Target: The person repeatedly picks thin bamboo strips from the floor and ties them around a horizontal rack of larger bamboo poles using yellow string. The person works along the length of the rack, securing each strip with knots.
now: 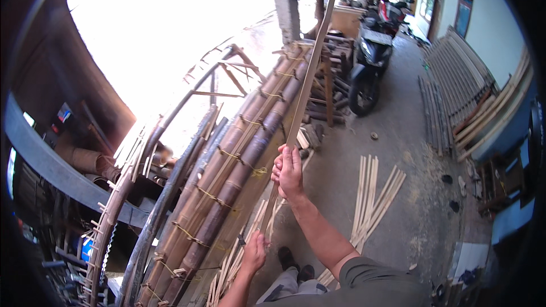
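A long, flat bamboo strip [307,88] slants up through the middle of the view and leaves it at the top edge. Partway along it, my right hand [289,173] is closed round the strip. Lower down, close to my body, my left hand [255,252] grips its near end between thumb and fingers. To the left of the strip lie brown bamboo poles [227,182], tied side by side with yellow cord. Narrow split strips [232,261] lie on the floor beside my left hand, partly hidden by it.
More pale strips [372,199] are fanned out on the concrete floor to the right. A parked motorbike [372,51] stands ahead, beside stacked bamboo pieces [335,94]. A slatted bamboo panel [459,74] leans on the right wall. A curved pole with pegs [105,233] is at left.
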